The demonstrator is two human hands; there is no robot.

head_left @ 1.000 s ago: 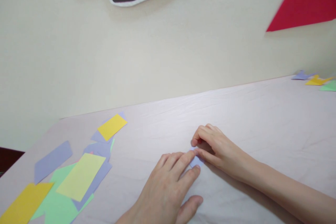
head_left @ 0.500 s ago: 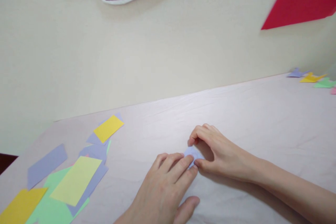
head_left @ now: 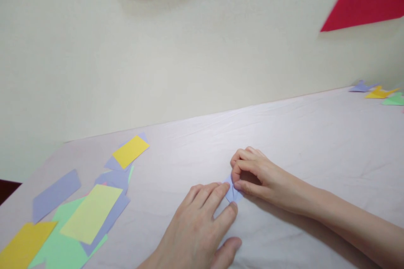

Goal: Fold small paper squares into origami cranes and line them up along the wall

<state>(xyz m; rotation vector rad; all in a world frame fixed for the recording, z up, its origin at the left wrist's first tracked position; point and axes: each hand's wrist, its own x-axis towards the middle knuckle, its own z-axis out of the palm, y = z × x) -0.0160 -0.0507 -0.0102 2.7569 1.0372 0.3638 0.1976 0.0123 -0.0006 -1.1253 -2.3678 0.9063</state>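
Note:
A small folded piece of purple paper (head_left: pixel 231 195) lies on the cloth-covered surface, with creases and flaps showing between my hands. My left hand (head_left: pixel 202 218) rests palm down, fingers stretched and spread, two fingertips touching the paper's left side. From the right, my right hand (head_left: pixel 261 176) pinches the paper's upper right part between thumb and index finger. Its other fingers are curled, and they hide part of that edge.
Loose sheets lie at the left: a purple one (head_left: pixel 57 195), a pale yellow one (head_left: pixel 92 214), a green one (head_left: pixel 53 246) and yellow ones (head_left: pixel 131 151). Folded paper figures, purple (head_left: pixel 360 87), yellow (head_left: pixel 378 92) and green (head_left: pixel 394 99), stand at the far right by the wall (head_left: pixel 189 63).
My right thumb and index finger have closed into a pinch on the paper. More of its creased surface shows between my hands. The view has shifted slightly.

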